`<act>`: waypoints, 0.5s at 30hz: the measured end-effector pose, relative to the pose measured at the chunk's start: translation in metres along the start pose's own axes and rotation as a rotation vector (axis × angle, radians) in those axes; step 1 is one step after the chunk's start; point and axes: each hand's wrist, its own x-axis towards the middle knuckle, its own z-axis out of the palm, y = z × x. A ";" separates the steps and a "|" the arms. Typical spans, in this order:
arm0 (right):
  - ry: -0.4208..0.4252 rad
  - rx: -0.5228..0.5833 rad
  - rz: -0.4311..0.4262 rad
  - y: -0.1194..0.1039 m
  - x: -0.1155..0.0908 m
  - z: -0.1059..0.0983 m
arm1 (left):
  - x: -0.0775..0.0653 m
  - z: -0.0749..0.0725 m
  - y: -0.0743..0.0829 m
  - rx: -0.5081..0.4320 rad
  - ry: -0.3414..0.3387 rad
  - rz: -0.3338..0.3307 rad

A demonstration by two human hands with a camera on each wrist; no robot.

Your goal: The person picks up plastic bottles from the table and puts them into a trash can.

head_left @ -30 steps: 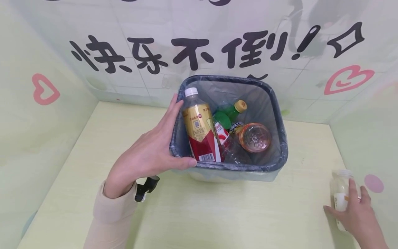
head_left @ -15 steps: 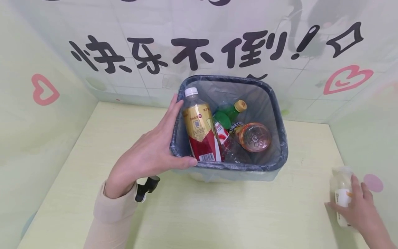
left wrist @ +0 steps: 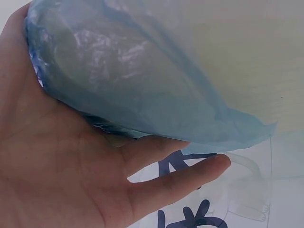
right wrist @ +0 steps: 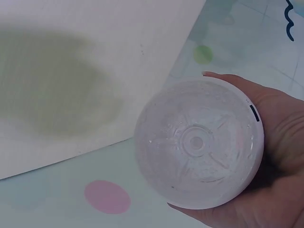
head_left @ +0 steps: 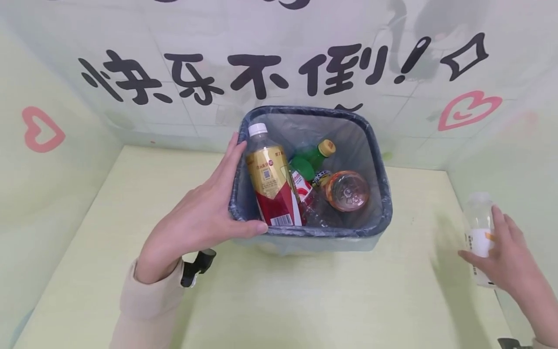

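In the head view my left hand [head_left: 198,218] lies against the left side of a bin [head_left: 311,231] lined with a thin bag. Its thumb rests on the near rim and its fingers stretch along the left wall. The left wrist view shows these fingers straight against the bluish bag [left wrist: 128,80]. Off to the right, my right hand [head_left: 510,252] grips a clear plastic bottle [head_left: 481,242] with a white label. The bottle is held above the table, its round base [right wrist: 197,142] facing the right wrist camera, thumb and fingers round its sides.
Inside the bin are a gold-and-red labelled bottle [head_left: 273,189], a green bottle [head_left: 311,157] with a yellow cap, a bottle [head_left: 347,190] with its base up, and others partly hidden. Printed sheets [head_left: 183,29] wall the pale table [head_left: 348,300] at back and sides.
My right hand has tightened round the bottle and raised it off the table. The left hand keeps its place on the bin. The head view has shifted slightly to the right.
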 end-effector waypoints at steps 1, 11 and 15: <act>0.003 0.000 -0.002 -0.001 0.000 -0.001 | 0.000 0.000 0.000 0.001 0.001 0.000; 0.059 0.017 -0.118 -0.031 0.014 -0.020 | 0.001 0.000 0.000 -0.002 0.003 0.004; 0.060 0.033 -0.165 -0.046 0.020 -0.028 | 0.001 0.000 0.000 -0.007 0.001 0.007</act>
